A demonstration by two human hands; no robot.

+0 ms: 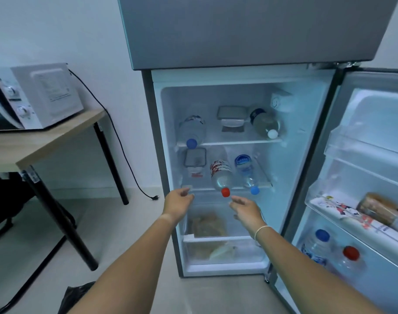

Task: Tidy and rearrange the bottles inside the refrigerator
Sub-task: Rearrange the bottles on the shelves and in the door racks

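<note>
The refrigerator (306,155) stands open in front of me. On its top shelf lie a blue-capped bottle (192,130) at the left and a white-capped bottle (265,123) at the right. The lower shelf holds a red-capped bottle (220,174) and a blue-capped bottle (246,171), both lying with caps toward me. Two upright bottles, blue-capped (318,245) and red-capped (349,259), stand in the bottom door rack. My left hand (178,201) and my right hand (246,210) reach toward the lower shelf's front edge, either side of the red cap, holding nothing.
Lidded containers sit on the top shelf (231,115) and the lower shelf (194,158). The crisper drawer (225,250) holds bagged food. The open door (370,177) at the right carries packets (356,218). A microwave (35,96) stands on a wooden table (41,141) at the left.
</note>
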